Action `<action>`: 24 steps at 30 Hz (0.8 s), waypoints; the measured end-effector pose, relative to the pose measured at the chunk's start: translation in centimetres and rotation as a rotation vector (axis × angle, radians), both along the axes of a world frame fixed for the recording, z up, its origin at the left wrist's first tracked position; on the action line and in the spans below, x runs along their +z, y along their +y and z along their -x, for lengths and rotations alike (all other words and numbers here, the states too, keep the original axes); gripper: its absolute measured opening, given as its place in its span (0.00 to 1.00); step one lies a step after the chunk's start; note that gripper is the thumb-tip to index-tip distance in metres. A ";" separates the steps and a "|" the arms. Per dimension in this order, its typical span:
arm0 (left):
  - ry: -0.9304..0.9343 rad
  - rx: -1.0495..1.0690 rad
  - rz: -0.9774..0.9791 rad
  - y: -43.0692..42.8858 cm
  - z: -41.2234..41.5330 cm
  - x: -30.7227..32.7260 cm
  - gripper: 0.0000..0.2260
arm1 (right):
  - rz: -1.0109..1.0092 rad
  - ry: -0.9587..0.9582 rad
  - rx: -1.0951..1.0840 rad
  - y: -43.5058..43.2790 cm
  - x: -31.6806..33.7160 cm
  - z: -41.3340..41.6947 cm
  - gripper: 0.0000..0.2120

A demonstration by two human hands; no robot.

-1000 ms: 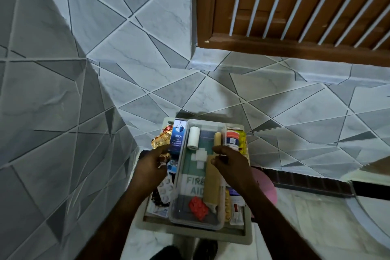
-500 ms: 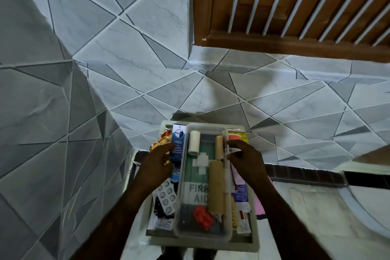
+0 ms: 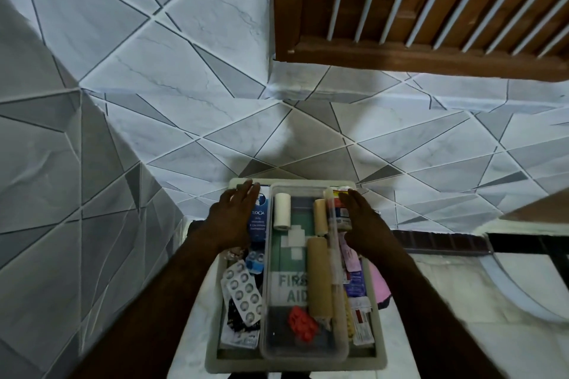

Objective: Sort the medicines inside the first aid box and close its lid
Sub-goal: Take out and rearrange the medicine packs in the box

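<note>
The open first aid box [image 3: 295,367] sits low in the middle of the view, on a white surface against the tiled wall. A clear inner tray [image 3: 304,354] lies in its centre, holding a white bandage roll [image 3: 282,211], two tan rolls [image 3: 319,280] and a red blister pack [image 3: 302,324]. "FIRST AID" lettering shows through the tray. My left hand [image 3: 234,218] rests flat over the box's far-left part, beside a blue medicine carton [image 3: 258,221]. My right hand [image 3: 365,224] lies flat over the far-right part, on small cartons. Silver blister strips [image 3: 244,295] fill the left side.
Grey and white tiled walls rise behind and to the left of the box. A brown louvred wooden frame [image 3: 431,52] hangs above on the right. A pink object [image 3: 380,289] lies just right of the box. A dark strip [image 3: 443,241] runs along the right.
Both hands have slid away from the tray's sides toward the box's far corners, fingers now stretched flat. The view has tipped down, so the box appears closer.
</note>
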State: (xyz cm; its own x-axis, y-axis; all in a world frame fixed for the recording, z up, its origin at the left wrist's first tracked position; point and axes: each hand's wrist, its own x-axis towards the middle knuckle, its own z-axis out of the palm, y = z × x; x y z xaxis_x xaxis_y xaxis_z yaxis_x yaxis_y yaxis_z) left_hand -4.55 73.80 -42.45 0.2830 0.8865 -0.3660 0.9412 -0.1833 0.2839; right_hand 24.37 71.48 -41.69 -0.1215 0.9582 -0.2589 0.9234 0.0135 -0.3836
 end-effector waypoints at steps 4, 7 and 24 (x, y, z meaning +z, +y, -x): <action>0.005 -0.062 0.033 1.4 -0.2 -0.2 0.58 | -0.021 0.024 -0.032 0.7 0.1 0.1 0.36; -0.010 -0.092 0.066 1.7 -0.2 -0.3 0.60 | -0.007 0.038 -0.083 1.2 0.1 -0.1 0.34; -0.210 0.032 -0.118 1.3 1.1 3.5 0.59 | -0.253 0.181 -0.119 0.7 4.9 0.4 0.33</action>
